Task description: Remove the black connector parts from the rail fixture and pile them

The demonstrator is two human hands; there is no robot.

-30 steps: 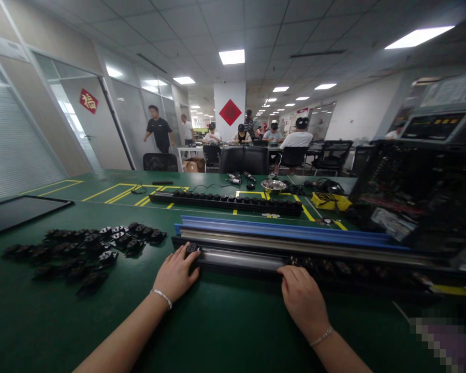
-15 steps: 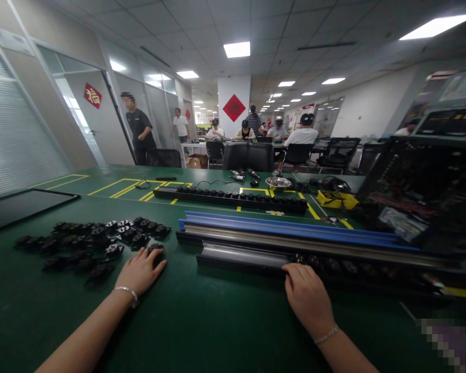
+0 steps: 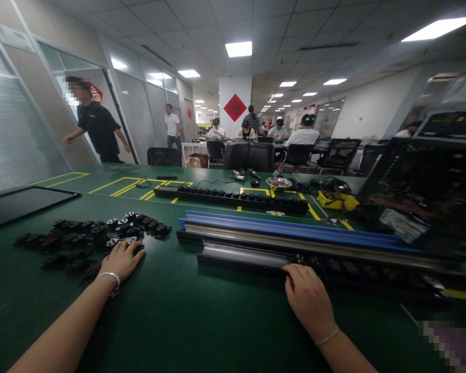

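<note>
On the left of the green table, my left hand (image 3: 120, 259) reaches palm down to the near right side of a spread of small black parts (image 3: 70, 235). Its fingers are stretched and apart; whether its fingertips press on a part cannot be made out. My right hand (image 3: 308, 292) is closed over the front edge of the nearest black rail (image 3: 241, 260), its fingers curled onto the rim. This rail has a bare grey channel on its left. Beyond my right fingers, a row of dark round parts (image 3: 345, 265) sits inside it, dim toward the right.
Behind lie another long rail (image 3: 233, 234) and a blue rail (image 3: 287, 226). A filled black rail (image 3: 233, 197) lies farther back, near a metal bowl (image 3: 278, 183) and a yellow bin (image 3: 337, 200). A black flat panel (image 3: 27, 204) is at left; dark equipment (image 3: 411, 181) stands right.
My left hand has moved left to the black parts; the part by its fingertips no longer shows at its former spot. My right hand stays on the rail. A person behind walked left.
</note>
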